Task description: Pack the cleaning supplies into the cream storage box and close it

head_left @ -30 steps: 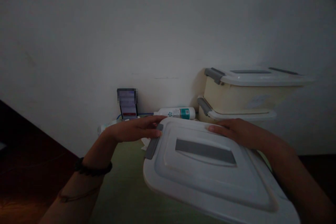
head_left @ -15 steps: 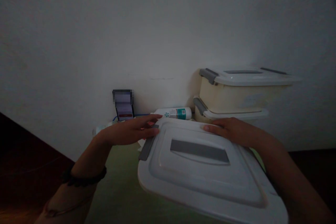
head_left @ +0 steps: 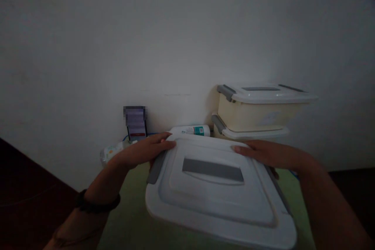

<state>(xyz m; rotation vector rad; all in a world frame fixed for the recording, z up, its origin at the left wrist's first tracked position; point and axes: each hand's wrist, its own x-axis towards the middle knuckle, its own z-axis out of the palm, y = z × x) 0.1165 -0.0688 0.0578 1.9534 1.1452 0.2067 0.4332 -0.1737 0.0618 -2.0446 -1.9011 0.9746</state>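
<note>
A white plastic storage box lid (head_left: 216, 195) with a grey handle strip (head_left: 213, 169) and a grey side clasp (head_left: 156, 167) fills the lower middle. My left hand (head_left: 143, 150) rests flat on the lid's far left corner, just above the clasp, fingers stretched out. My right hand (head_left: 271, 154) lies flat along the lid's far right edge, its thumb tucked under the rim. The box body under the lid is hidden.
Two stacked cream boxes (head_left: 258, 113) with white lids stand against the wall at the right. A white bottle with a teal label (head_left: 190, 130) lies by the wall. A small dark device (head_left: 135, 124) and a crumpled packet (head_left: 111, 151) sit left. The surface is green (head_left: 131, 218).
The view has shifted so the box sits lower and more to the left. My left hand slid onto the lid's corner; my right hand moved out toward the right edge.
</note>
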